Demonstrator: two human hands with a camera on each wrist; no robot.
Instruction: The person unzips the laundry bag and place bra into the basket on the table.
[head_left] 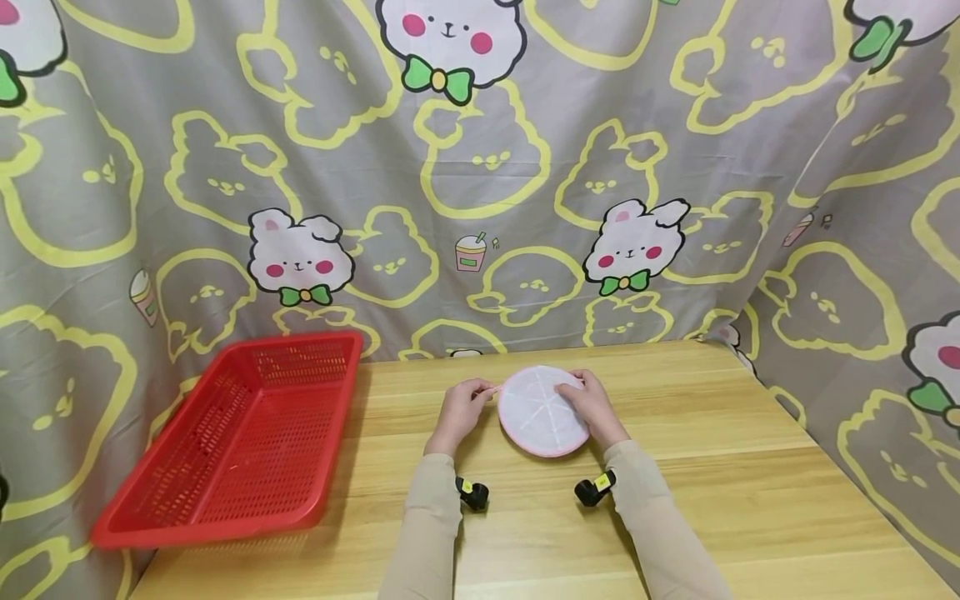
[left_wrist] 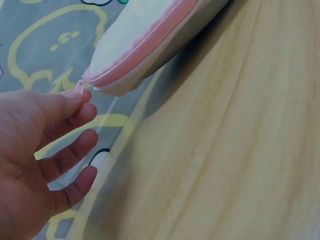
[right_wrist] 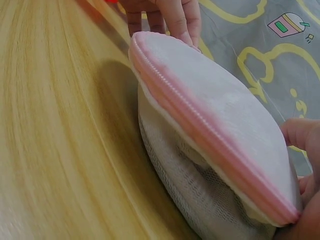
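A round zippered laundry bag (head_left: pixel 542 421) with a white top, pink zipper edge and grey mesh side is held over the wooden table, tilted. Between thumb and index finger, my left hand (head_left: pixel 459 412) pinches the small pink zipper pull (left_wrist: pixel 80 88) at the bag's left edge; the other fingers are spread apart, as the left wrist view shows. My right hand (head_left: pixel 596 408) grips the bag's right edge, thumb lying on the white top. In the right wrist view the zipper (right_wrist: pixel 200 122) runs closed along the visible rim, above the mesh side (right_wrist: pixel 175 160).
A red plastic basket (head_left: pixel 262 442) with slotted walls stands at the left of the wooden table (head_left: pixel 750 500). Behind and beside the table hangs a grey curtain (head_left: pixel 465 192) with yellow outlines and cartoon animals. A black wrist camera (head_left: pixel 474 495) sits on each sleeve.
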